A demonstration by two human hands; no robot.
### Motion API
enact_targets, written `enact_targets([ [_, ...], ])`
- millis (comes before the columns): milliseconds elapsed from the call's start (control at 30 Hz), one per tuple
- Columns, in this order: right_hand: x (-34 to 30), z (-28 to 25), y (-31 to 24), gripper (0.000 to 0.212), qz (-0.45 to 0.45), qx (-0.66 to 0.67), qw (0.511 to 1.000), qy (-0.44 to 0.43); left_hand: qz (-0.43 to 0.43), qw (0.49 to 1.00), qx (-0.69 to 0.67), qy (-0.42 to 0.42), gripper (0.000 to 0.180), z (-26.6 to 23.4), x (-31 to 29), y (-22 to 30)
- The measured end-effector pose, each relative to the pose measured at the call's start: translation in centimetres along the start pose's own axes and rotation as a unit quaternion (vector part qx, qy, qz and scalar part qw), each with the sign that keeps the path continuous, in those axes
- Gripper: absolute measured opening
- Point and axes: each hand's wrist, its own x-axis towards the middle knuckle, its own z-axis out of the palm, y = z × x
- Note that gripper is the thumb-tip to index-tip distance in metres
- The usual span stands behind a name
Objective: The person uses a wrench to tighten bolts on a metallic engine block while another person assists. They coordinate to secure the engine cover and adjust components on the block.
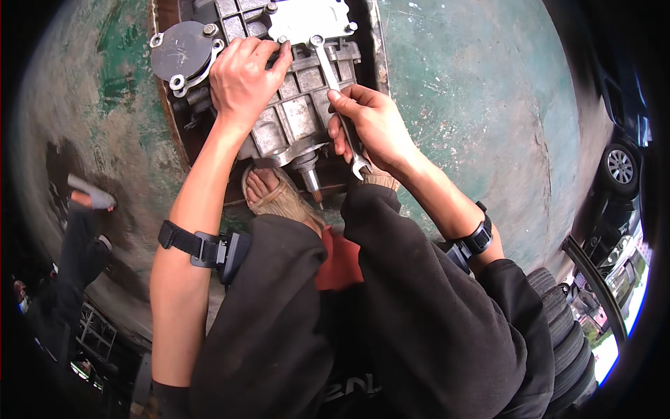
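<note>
In front of me sits a grey ribbed metal gearbox housing (296,115), with a splined shaft (310,178) pointing toward me. A bright flat cover plate (307,19) is on its top, with bolts at the edge. My left hand (244,78) reaches over the housing, thumb and forefinger closed at a bolt (283,40) on the plate's near edge. My right hand (370,120) grips the shank of a combination wrench (326,70). The wrench's ring end is at the plate's near edge, over what looks like another bolt; its open jaw points back toward me.
Left of the plate is a round dark cover (183,52) with bolt lugs. The housing lies within a rusty metal frame (382,56) on a worn green floor (474,105). A person's leg (80,230) shows at left. Stacked tyres (558,314) and a car wheel (620,167) are at right.
</note>
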Motion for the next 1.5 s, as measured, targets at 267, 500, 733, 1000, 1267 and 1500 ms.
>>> enact_targets([
  [267,3.9,-7.9,-3.6,0.04,-0.1,-0.429,0.896,0.058,0.013,1.0,0.006,0.005,0.018,0.2,-0.1,-0.3],
  [500,8.9,-11.3,-8.2,0.049,-0.22,-0.572,0.79,-0.004,0.012,1.0,-0.002,0.005,0.018,0.1,0.0,-0.3],
  [733,7.9,-11.5,-4.7,0.051,-0.27,-0.424,0.858,0.104,0.007,1.0,-0.002,0.007,0.016,0.4,-0.1,-0.5],
  [1000,1.7,-5.0,-1.1,0.034,-0.094,-0.203,0.972,0.079,0.001,1.0,0.001,-0.005,0.016,-0.1,-0.1,-0.2],
  [1267,-0.8,-0.4,-0.1,0.024,-0.03,0.02,0.999,-0.002,-0.002,1.0,0.005,-0.024,0.016,-0.5,0.2,0.2],
  [1500,-1.3,0.0,0.1,0.018,0.012,0.1,0.995,-0.018,0.008,1.0,0.006,-0.013,0.016,-0.3,0.0,0.0],
])
